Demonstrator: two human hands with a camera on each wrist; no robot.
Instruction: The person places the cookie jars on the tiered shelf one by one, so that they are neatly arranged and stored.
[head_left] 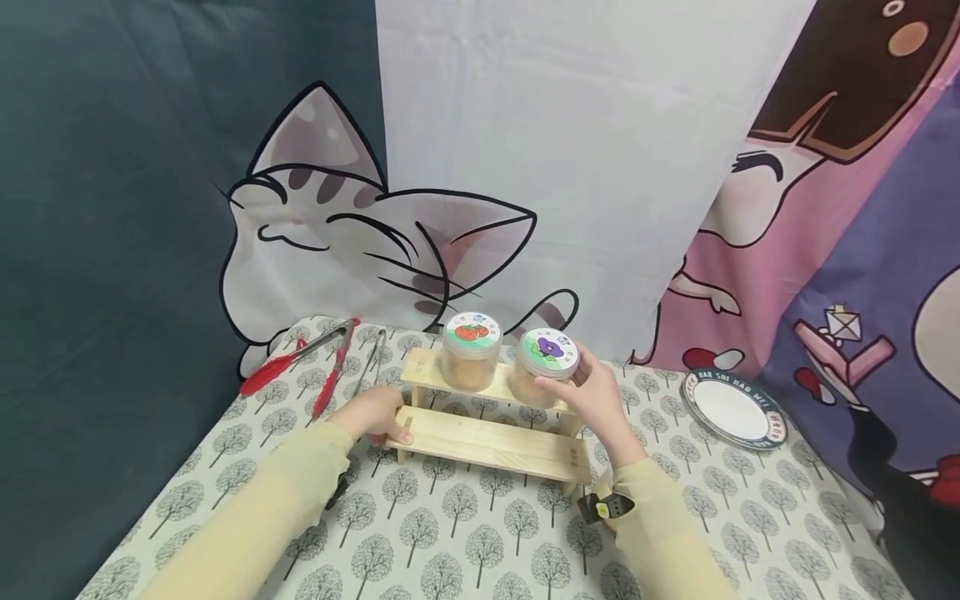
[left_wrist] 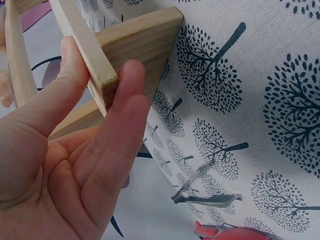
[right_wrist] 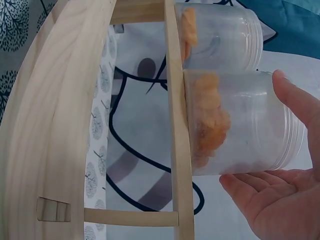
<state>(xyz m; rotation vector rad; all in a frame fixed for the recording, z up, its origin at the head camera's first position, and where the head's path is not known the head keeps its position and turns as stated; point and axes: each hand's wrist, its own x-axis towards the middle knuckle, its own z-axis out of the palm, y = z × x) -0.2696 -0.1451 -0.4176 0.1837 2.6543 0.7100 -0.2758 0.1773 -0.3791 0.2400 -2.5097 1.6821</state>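
Observation:
A two-step wooden rack [head_left: 487,442] stands on the tree-patterned cloth. On its upper step are two clear lidded jars with orange pieces at the bottom. The left jar [head_left: 471,367] has a tomato picture on its lid; the right jar [right_wrist: 245,125] carries a purple flower. My right hand [head_left: 600,400] grips the flower jar from the right, thumb and fingers on opposite sides near the lid; the jar's base is against the upper step in the right wrist view. With thumb and fingers, my left hand [left_wrist: 75,135] pinches the left end of the lower step.
Red-handled tongs [head_left: 336,375] lie open left of the rack, beside slim metal tongs [head_left: 371,360]. A round plate [head_left: 735,408] with a dark patterned rim rests on the right side of the table. A printed curtain [head_left: 585,167] hangs behind.

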